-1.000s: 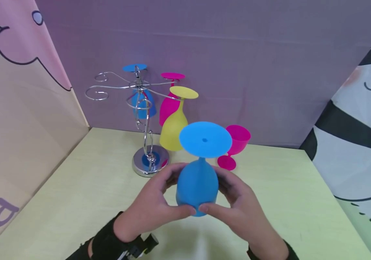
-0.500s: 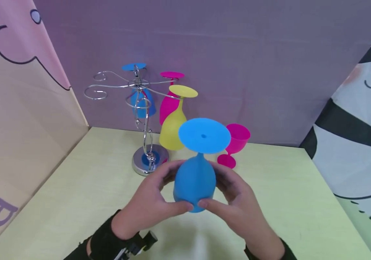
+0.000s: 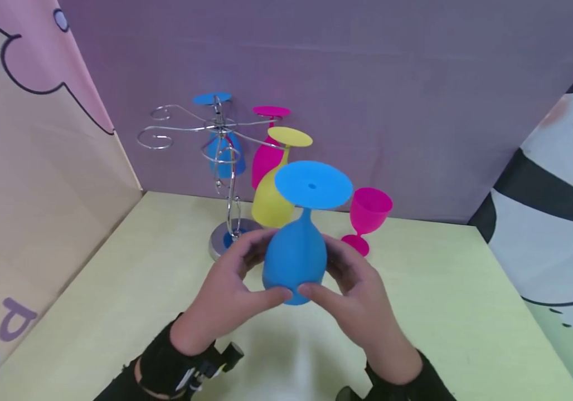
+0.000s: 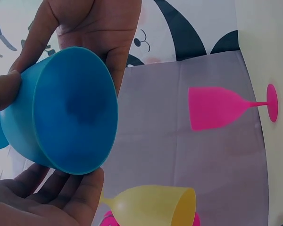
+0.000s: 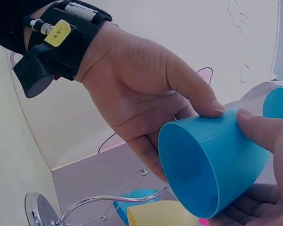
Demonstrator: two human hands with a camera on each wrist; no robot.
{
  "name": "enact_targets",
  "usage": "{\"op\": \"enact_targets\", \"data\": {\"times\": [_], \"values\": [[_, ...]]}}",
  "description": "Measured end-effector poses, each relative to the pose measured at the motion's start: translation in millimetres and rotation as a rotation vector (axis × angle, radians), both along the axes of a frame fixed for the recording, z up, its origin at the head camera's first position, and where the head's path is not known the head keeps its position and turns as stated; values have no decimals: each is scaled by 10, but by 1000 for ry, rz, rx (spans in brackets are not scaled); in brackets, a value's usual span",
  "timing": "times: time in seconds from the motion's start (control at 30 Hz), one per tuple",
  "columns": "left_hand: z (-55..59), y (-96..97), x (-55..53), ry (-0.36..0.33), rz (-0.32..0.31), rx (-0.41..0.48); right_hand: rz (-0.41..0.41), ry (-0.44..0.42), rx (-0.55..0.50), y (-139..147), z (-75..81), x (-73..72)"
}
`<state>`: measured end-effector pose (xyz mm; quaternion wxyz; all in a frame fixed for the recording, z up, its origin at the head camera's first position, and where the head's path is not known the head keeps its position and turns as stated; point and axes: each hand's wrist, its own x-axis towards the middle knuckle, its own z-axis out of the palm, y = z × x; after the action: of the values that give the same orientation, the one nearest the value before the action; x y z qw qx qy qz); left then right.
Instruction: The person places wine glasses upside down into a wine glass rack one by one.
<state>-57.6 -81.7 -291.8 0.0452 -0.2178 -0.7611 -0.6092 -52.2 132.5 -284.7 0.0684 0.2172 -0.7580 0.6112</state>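
Observation:
Between both hands a blue plastic goblet is held upside down above the table, its round foot on top and its mouth facing down. My left hand grips the bowl from the left, and my right hand grips it from the right. The two thumbs press the near side of the bowl close together, while the fingers wrap behind it. In the left wrist view the hollow inside of the blue goblet shows. Behind it stands a chrome goblet rack with curled arms.
From the rack hang a yellow goblet, a pink goblet and another blue goblet, all upside down. To the right, a second pink goblet stands upright on the pale table. A purple backdrop rises behind.
Both hands have raised the blue goblet slightly and moved it forward, toward the rack. It now overlaps more of the yellow goblet in the head view. The hold stays the same.

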Motion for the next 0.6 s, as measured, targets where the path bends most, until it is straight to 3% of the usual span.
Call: {"op": "enact_targets", "data": {"times": [0.23, 0.6], "values": [[15, -76, -76, 12, 72, 20, 11, -10, -10, -159, 66, -170], [-19, -103, -187, -12, 179, 63, -73, -77, 38, -323, 134, -366]]}}
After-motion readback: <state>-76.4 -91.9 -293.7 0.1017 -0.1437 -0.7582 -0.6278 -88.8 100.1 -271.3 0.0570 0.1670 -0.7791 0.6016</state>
